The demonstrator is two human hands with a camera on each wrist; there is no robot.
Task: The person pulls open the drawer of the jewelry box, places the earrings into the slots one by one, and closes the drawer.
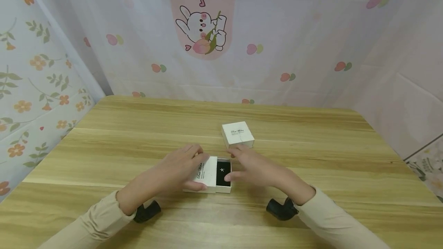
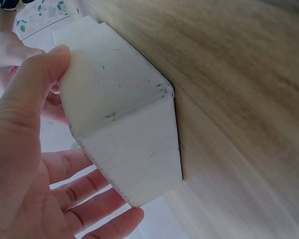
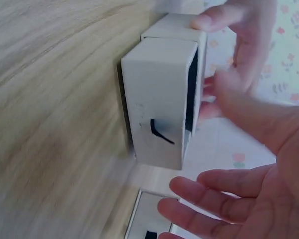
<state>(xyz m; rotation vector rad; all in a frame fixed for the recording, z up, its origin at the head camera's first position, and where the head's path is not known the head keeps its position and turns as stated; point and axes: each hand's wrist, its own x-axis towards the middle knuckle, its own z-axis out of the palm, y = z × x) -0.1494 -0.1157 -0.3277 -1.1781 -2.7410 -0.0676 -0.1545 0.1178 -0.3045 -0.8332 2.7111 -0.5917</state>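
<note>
A white jewelry box [image 1: 210,172] with printed lettering lies on the table, its drawer [image 1: 223,190] slid partly out to the right. Black lining fills the drawer, and a small silver starfish-shaped piece [image 1: 222,170] sits on it. My left hand [image 1: 173,168] holds the outer sleeve, thumb on the near side and fingers over the top and far side. Beside the drawer end is my right hand [image 1: 259,168], its thumb over the drawer opening and its fingers loosely extended, gripping nothing. A black ribbon pull [image 3: 159,133] shows on the drawer's end face in the right wrist view.
A second white box [image 1: 238,133], lettered alike and closed, stands behind on the wooden table [image 1: 311,145], just past my right fingertips. Black wrist fittings [image 1: 149,211] hang below both forearms. A printed curtain [image 1: 294,30] rises at the table's back edge.
</note>
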